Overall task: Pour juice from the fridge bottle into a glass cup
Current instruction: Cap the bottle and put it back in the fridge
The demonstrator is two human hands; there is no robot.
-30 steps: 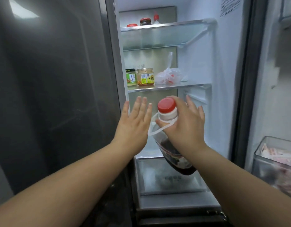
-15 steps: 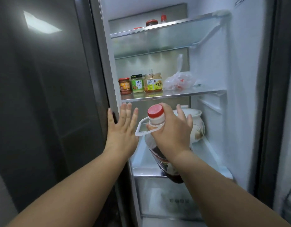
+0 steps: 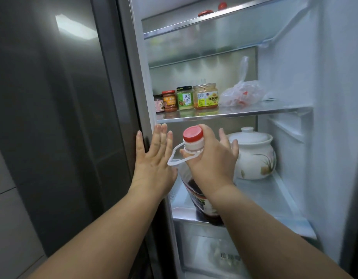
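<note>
Though partly behind right hand [image 3: 212, 166], bottle [image 3: 194, 142].

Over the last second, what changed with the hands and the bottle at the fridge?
The left hand slid left, from in front of the open compartment to the edge of the closed door, fingers straight and thumb at that edge. Nothing was taken hold of or let go. Unchanged: the right hand grips the red-capped bottle by its neck, and the jars sit on their shelf.
</note>
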